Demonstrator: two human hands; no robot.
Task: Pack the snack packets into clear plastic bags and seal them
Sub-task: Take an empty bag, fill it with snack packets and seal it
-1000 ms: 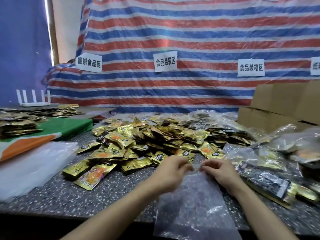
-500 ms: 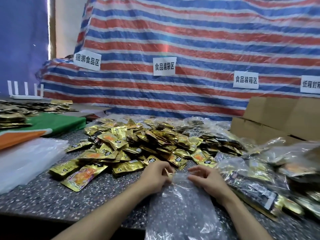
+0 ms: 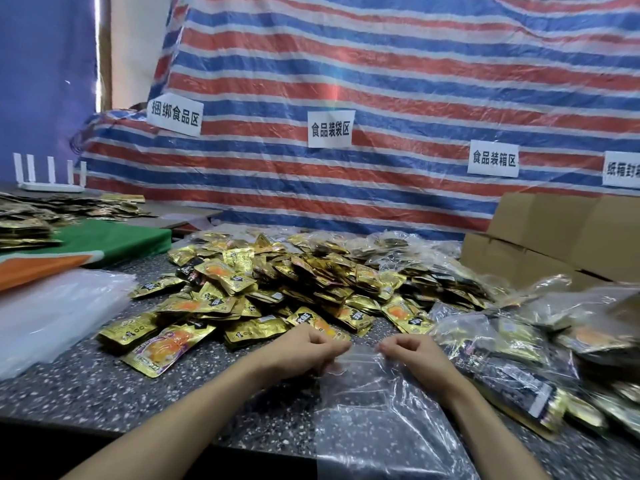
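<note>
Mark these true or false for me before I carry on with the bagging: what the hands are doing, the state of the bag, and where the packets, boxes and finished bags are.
1. The left hand and the right hand both pinch the top edge of the clear bag. True.
2. The clear bag already holds packets. False: it looks empty, and the speckled counter shows through it.
3. The loose pile of gold snack packets lies just beyond the hands. True.
4. The cardboard boxes stand on the left. False: they stand at the right rear.
5. The filled bags lie to the right of the right hand. True.
</note>
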